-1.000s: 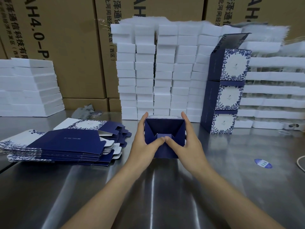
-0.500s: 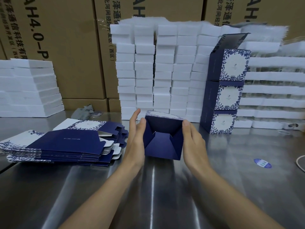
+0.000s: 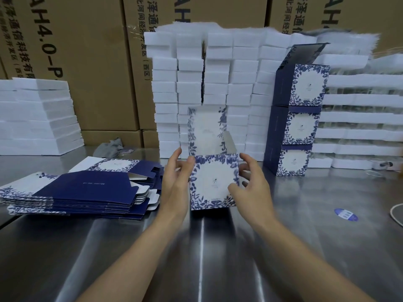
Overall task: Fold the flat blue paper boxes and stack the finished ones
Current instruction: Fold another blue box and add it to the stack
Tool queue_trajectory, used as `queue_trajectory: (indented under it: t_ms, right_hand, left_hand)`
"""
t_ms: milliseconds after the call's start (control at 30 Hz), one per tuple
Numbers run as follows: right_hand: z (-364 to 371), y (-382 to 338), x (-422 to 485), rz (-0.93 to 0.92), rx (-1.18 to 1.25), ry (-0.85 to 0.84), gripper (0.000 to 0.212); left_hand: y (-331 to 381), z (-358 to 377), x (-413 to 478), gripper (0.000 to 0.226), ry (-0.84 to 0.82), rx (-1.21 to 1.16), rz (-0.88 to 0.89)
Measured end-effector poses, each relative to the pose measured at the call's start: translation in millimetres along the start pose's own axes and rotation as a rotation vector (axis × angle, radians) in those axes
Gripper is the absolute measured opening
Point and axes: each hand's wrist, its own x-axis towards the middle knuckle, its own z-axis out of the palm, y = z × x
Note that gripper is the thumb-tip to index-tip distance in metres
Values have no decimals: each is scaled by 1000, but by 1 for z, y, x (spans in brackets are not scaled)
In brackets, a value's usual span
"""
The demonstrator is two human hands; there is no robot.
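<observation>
A folded blue-and-white floral box (image 3: 212, 182) stands upright on the steel table in front of me, its white front panel facing me and its lid flap raised behind. My left hand (image 3: 176, 177) holds its left side, thumb on the front edge. My right hand (image 3: 250, 184) holds its right side, thumb pressing the front panel. A pile of flat blue boxes (image 3: 76, 190) lies to the left. A stack of three finished boxes (image 3: 298, 118) stands at the right, the top one with its lid open.
Columns of white foam blocks (image 3: 196, 83) rise behind the box, with more foam at far left (image 3: 37, 114) and far right. Brown cartons line the back. A blue sticker (image 3: 346, 214) and a white cable (image 3: 395, 214) lie on the steel table (image 3: 218, 247) at right.
The box was turned from showing its dark blue folded bottom to standing upright with its white front toward me. Both hands shifted along its sides while turning it.
</observation>
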Motion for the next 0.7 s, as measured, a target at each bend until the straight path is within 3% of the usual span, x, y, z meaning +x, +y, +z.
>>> queue_trajectory:
  t_ms: [200, 400, 533, 700]
  right_hand:
    - [4, 6, -1, -87, -141, -6, 82]
    - [3, 2, -4, -128, -133, 25, 61]
    - [4, -6, -8, -38, -51, 8, 48]
    - [2, -23, -11, 103, 64, 78, 59]
  left_hand:
    - [-3, 2, -2, 50, 61, 71, 56]
    - [-5, 1, -1, 28, 144, 190, 96]
    - [-5, 1, -1, 17, 139, 185, 105]
    - [-8, 1, -3, 20, 102, 176, 122]
